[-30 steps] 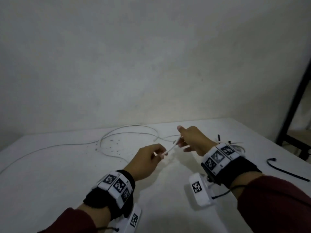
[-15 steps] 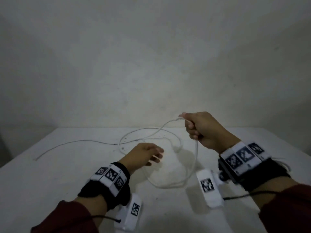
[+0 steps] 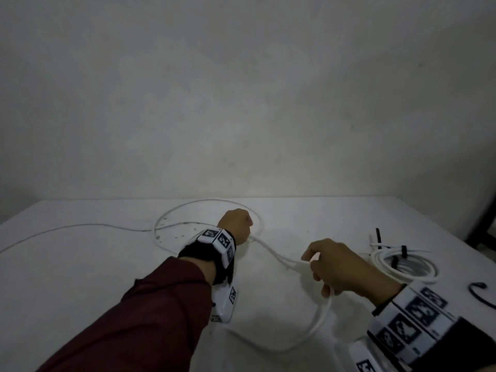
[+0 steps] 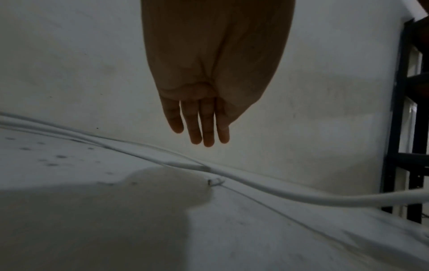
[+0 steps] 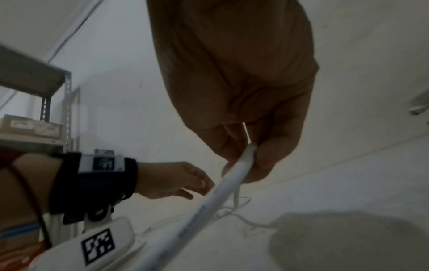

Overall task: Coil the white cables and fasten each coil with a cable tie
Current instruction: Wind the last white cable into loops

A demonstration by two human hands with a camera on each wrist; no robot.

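Near the table's (image 3: 80, 277) middle, the right hand (image 3: 346, 267) is pinching the loose white cable (image 3: 273, 255); the left hand (image 4: 204, 117) is hovering above it, fingers straight. No readable writing.

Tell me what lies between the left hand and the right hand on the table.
In the head view, a raised span of white cable runs from near the left hand to the right hand.

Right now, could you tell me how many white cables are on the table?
2. One loose cable sprawls across the table's middle, its near end held in the right hand; one coiled cable, already tied, lies at the right. Others may sit outside the frame.
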